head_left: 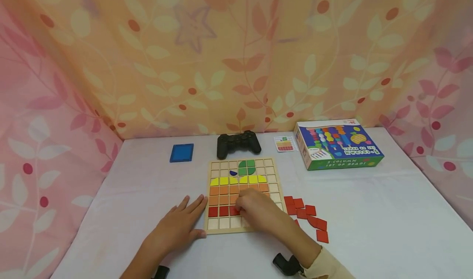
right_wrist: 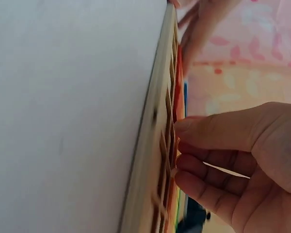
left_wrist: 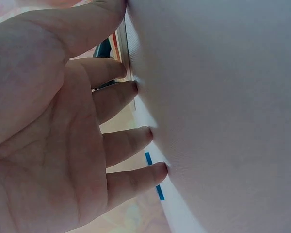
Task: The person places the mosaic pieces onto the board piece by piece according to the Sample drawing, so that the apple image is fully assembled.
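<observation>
A wooden grid board [head_left: 236,230] lies on the table with coloured tiles in its cells. My right hand [head_left: 260,209] reaches over its lower middle, fingers bent, thumb and fingertips at a red square tile [head_left: 233,211], the third in its row. In the right wrist view the thumb [right_wrist: 208,131] and curled fingers [right_wrist: 203,187] come together at the board's surface. Orange tiles [head_left: 223,190], yellow tiles [head_left: 223,181], green pieces [head_left: 246,167] and a dark blue piece [head_left: 233,173] fill rows above. My left hand [head_left: 181,225] rests spread on the table, fingertips at the board's left edge.
Loose red tiles [head_left: 311,210] lie scattered right of the board. Behind it are a black game controller [head_left: 238,143], a blue square tray [head_left: 182,153], a small pattern card [head_left: 285,144] and a toy box [head_left: 339,144]. Patterned curtains [head_left: 236,65] enclose the table's back and sides.
</observation>
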{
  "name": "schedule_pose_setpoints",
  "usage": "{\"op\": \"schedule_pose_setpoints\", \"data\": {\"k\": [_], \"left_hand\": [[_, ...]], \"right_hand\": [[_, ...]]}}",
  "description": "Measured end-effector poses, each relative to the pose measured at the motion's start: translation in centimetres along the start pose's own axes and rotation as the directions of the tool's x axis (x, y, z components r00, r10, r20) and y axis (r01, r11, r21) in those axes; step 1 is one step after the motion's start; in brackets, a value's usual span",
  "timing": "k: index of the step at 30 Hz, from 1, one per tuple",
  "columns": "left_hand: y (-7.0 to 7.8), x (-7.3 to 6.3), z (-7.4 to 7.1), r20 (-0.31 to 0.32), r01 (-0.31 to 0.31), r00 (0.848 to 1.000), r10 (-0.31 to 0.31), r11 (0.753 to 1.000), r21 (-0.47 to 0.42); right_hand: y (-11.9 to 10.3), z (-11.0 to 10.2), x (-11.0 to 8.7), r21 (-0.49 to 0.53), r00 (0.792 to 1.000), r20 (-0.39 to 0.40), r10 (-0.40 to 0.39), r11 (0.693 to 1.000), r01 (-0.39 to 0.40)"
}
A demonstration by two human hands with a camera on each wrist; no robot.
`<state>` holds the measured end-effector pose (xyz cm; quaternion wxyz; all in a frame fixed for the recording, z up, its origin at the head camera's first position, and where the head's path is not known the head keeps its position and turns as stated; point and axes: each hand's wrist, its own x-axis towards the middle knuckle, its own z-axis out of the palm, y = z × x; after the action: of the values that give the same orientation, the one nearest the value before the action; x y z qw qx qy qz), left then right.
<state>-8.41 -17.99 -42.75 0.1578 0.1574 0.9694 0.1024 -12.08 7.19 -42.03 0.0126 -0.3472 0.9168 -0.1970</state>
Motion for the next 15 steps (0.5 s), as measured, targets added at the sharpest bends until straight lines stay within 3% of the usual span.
{"op": "schedule_pose_setpoints", "data": {"k": [7,11,15], "left_hand": [[-0.1,0.0,0.1,-0.004,-0.004,1.0,0.004,1.0,-0.008],[0.0,-0.1,-0.1,-0.001,-0.002,1.0,0.002,1.0,-0.012],[0.1,-0.2,-0.2,-0.001,0.001,1.0,-0.001,1.0,-0.016]], "right_hand": [[3.4,-3.1,-2.4,0.063,0.986,-0.041,0.16,0.986,-0.157],[5.6,-5.0,-4.0,0.045,0.959,-0.004,0.283,0.958,-0.282],[7.3,-5.5,-5.3,0.032,0.932,0.049,0.359,0.932,-0.361]]}}
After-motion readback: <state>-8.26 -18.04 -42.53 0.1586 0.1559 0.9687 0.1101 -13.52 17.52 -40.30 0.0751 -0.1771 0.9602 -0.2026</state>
